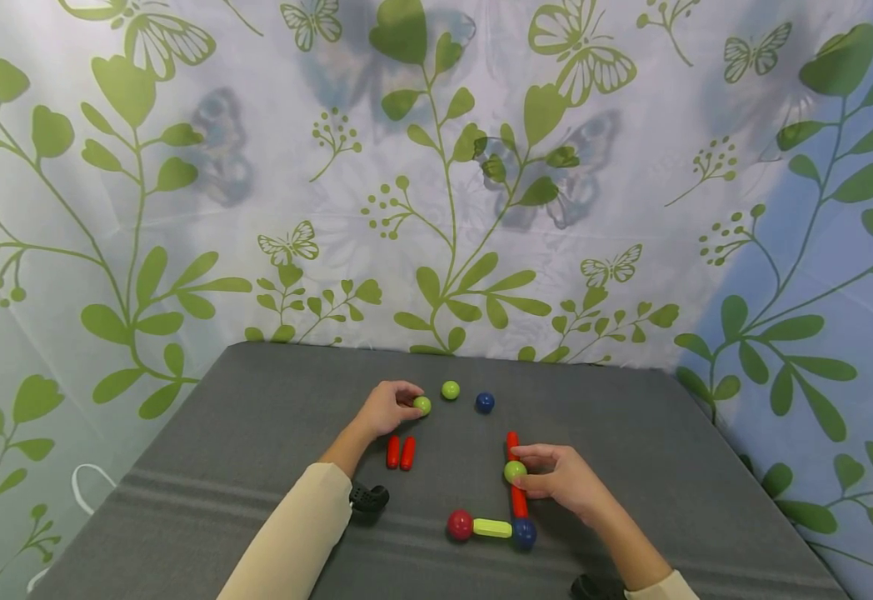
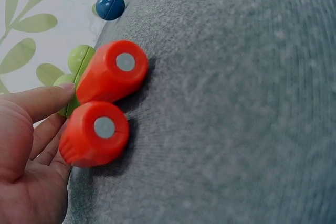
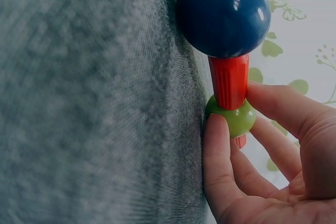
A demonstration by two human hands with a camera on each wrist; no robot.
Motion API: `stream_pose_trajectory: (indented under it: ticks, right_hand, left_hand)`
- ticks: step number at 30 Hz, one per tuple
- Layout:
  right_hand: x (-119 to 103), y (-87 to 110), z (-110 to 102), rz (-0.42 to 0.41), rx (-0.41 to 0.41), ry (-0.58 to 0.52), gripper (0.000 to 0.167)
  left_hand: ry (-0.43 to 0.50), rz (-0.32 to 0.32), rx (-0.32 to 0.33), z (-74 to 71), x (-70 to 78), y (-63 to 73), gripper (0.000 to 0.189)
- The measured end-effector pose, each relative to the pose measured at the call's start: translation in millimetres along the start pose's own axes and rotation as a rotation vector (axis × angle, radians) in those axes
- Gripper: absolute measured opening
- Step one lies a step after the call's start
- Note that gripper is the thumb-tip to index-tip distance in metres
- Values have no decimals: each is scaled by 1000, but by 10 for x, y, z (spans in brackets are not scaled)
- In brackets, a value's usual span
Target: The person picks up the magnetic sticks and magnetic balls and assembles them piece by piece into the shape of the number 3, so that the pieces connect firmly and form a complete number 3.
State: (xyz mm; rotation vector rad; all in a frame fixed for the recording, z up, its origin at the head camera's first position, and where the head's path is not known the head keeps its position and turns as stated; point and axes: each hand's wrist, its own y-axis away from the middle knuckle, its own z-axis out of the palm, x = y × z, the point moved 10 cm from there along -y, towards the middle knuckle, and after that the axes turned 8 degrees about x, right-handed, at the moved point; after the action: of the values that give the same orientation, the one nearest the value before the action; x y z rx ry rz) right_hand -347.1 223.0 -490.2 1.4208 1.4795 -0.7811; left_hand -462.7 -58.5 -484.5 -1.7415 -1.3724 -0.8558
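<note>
My left hand (image 1: 386, 408) pinches a light green ball (image 1: 422, 406) near the back of the table. Two short red rods (image 2: 113, 72) lie side by side closer to me; grey discs show on their ends in the left wrist view. With thumb and fingers, my right hand (image 1: 566, 482) holds another green ball (image 1: 515, 472) that sits between two red rods in a line. The nearer of these red rods (image 3: 229, 80) meets a large blue ball (image 1: 524, 533). From that ball a yellow-green rod (image 1: 492, 528) runs left to a dark red ball (image 1: 460, 525).
A loose green ball (image 1: 450, 390) and a smaller blue ball (image 1: 485, 402) lie toward the back of the grey cloth-covered table (image 1: 256, 500). Behind it hangs a curtain (image 1: 346, 275) printed with leaves and butterflies. A white cord (image 1: 80, 492) hangs at the left edge.
</note>
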Motion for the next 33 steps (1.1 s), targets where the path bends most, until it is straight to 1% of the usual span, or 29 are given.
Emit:
stream_pose_trajectory:
  ticks: [6,11,15,19,22,25,28,33]
  right_hand:
    - [8,-8,2,7,-2,3,57]
    - [6,-16,5,-9,-8,-8,57]
    - [9,-21,5,-12,-8,-5,58]
    - [12,-23,2,-11,-3,-5,58]
    - [11,-18,-4,-10,3,-7,58]
    - [10,-12,-10,-6,10,-7,58]
    - [9,-1,-14,-2,18,-2,58]
    - [4,16,-11,-2,24,0,58]
  left_hand:
    - [-8,-8,-2,1,4,8,31]
    - [-22,-5,-5,-3,16,14,31]
    - [-33,16,-21,10,53,24,30]
    - [-37,32,-36,38,131,35,31]
    - [-23,39,-43,80,206,42,31]
    - [13,40,-49,145,283,63,31]
    - [39,47,-63,237,363,92,31]
    - [47,76,-84,394,492,137,29]
